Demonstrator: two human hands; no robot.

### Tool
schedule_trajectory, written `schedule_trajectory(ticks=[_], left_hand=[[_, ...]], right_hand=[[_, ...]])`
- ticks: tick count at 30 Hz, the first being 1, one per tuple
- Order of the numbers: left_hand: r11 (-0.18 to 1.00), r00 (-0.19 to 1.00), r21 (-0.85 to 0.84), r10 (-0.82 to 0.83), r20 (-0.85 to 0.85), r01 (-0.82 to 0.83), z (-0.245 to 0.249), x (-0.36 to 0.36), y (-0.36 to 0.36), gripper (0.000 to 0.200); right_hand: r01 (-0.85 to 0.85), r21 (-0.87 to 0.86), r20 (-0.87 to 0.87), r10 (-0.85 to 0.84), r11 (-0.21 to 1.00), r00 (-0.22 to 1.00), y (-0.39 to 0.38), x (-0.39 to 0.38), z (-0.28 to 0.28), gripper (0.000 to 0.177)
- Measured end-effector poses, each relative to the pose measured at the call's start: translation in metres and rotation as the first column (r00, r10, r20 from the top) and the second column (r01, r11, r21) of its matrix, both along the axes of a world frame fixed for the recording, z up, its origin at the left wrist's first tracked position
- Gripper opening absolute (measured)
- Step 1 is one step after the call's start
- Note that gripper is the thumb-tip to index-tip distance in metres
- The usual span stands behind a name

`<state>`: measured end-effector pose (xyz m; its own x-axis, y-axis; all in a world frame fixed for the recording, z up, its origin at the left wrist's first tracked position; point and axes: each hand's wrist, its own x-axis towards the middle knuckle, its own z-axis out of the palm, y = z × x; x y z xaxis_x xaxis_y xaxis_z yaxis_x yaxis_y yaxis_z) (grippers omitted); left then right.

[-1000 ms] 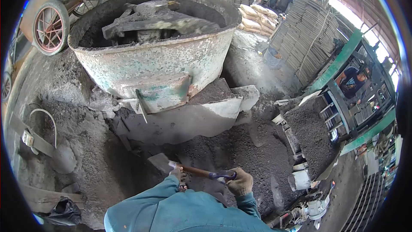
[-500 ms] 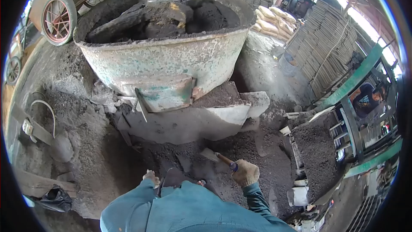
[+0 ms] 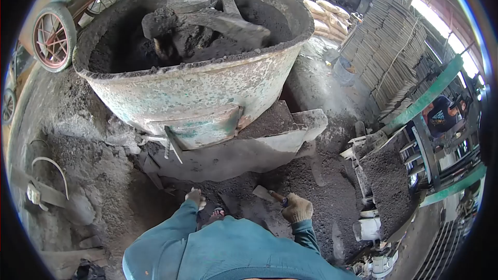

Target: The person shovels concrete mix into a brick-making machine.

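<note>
My right hand (image 3: pixel 298 209), in a knitted work glove, is closed round the wooden handle of a trowel (image 3: pixel 263 193), whose flat blade points left over dark, loose material (image 3: pixel 327 202). My left hand (image 3: pixel 195 198) is near my body at the left, low above the dark ground; its fingers look bent, and what they hold, if anything, is too small to name. In front of both hands stands a large, worn round mixing pan (image 3: pixel 197 93) with dark material and a thick mixing arm (image 3: pixel 223 23) inside.
A wheeled cart (image 3: pixel 54 36) stands at upper left. Sacks (image 3: pixel 328 18), stacked sheets (image 3: pixel 384 46) and a bucket (image 3: pixel 344 71) are behind at right. A green-framed machine (image 3: pixel 425 96) and a trough of dark material (image 3: pixel 386 192) lie to the right, with a person (image 3: pixel 441 116) beyond.
The mixing arm inside the pan has turned. My left hand has moved up and slightly right. The trowel blade has shifted slightly right, still in my right hand. The view has shifted a little.
</note>
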<state>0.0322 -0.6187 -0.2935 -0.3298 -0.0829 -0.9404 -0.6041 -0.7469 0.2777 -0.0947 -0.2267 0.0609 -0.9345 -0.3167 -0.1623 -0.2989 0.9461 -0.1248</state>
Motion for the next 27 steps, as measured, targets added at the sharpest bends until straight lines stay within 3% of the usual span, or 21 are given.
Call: schedule_trajectory(ticks=[2,5,9,10,16,19,23,27], left_hand=[[0.997,0.998,-0.050,0.066,-0.005,-0.066,-0.002,-0.028,-0.011,0.029],[0.986,0.992,-0.112,0.126,0.005,-0.125,0.042,-0.052,-0.006,0.028],[0.990,0.993,-0.091,0.114,0.033,-0.111,0.065,-0.034,-0.005,0.028],[0.986,0.986,0.011,0.168,0.008,-0.169,0.043,-0.018,-0.010,0.027],[0.997,0.979,0.014,0.069,0.191,-0.073,0.001,0.083,-0.003,0.027],[0.988,0.959,0.061,0.124,0.255,-0.144,-0.017,0.123,0.000,0.027],[0.983,0.955,0.066,0.148,0.257,-0.170,-0.024,0.134,0.002,0.027],[0.981,0.976,0.088,0.157,0.154,-0.172,-0.032,0.118,-0.003,0.028]], right_hand=[[0.042,0.001,-0.003,-0.042,0.999,0.999,-0.008,-0.009,-0.015,0.018],[0.092,0.024,0.017,-0.092,0.995,0.996,-0.023,-0.018,-0.009,0.017],[0.105,-0.050,-0.010,-0.106,0.993,0.994,-0.031,-0.030,-0.008,0.019],[0.111,0.010,0.010,-0.112,0.994,0.994,-0.032,-0.034,-0.008,0.020],[0.107,0.055,0.036,-0.109,0.993,0.993,-0.042,-0.039,0.002,0.025],[0.121,0.041,0.037,-0.122,0.992,0.992,-0.046,-0.039,0.001,0.026],[0.128,0.128,0.084,-0.140,0.983,0.987,-0.055,-0.044,0.004,0.033],[0.091,0.171,0.080,-0.106,0.981,0.991,-0.060,-0.047,-0.004,0.033]])
